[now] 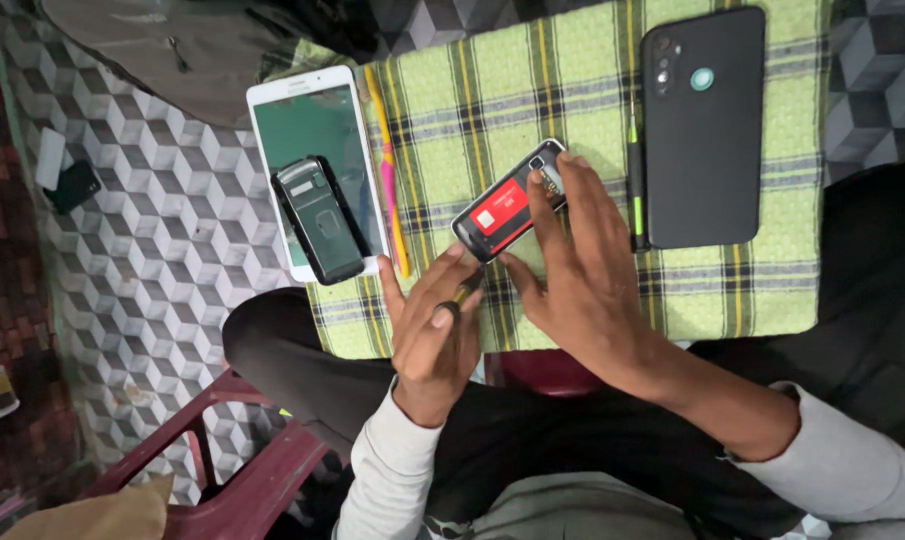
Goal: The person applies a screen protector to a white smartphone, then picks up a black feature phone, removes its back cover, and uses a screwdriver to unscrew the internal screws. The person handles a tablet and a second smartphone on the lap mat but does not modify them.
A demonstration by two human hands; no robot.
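Steadying the small opened phone [508, 205] on the checked cloth [583, 90], right hand [573, 270] presses fingertips on it; left hand [435, 330] pinches a small tool beside it.

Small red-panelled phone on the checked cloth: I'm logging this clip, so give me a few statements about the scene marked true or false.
1. The right hand touches the small phone. True.
2. The small phone lies on bare floor. False: it lies on the checked cloth.
3. A large black phone lies camera side up. True.
4. The white tablet has nothing on it. False: a small dark phone part lies on it.
5. The left hand is curled, its fingers around a small tool. True.
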